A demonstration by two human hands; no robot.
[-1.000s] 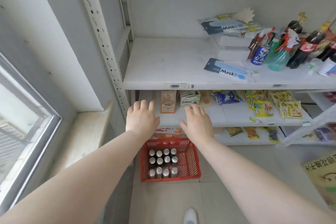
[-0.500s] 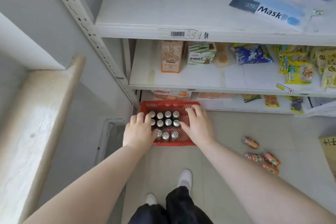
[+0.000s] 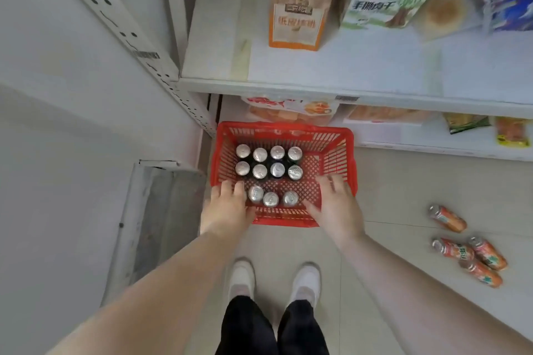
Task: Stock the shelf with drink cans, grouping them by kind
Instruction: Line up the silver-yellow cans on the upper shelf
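Both hands reach into the red basket (image 3: 340, 153) on the floor: left hand (image 3: 227, 207) fingers together beside the upright silver-topped cans (image 3: 268, 170), right hand (image 3: 336, 204) spread, holding nothing. Four orange cans (image 3: 467, 248) lie well apart, right.

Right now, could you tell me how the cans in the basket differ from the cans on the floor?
The basket cans stand upright in rows inside the red basket; the floor cans lie on their sides, scattered. The basket cans look dark-bodied; the floor cans are orange. All have silver tops.
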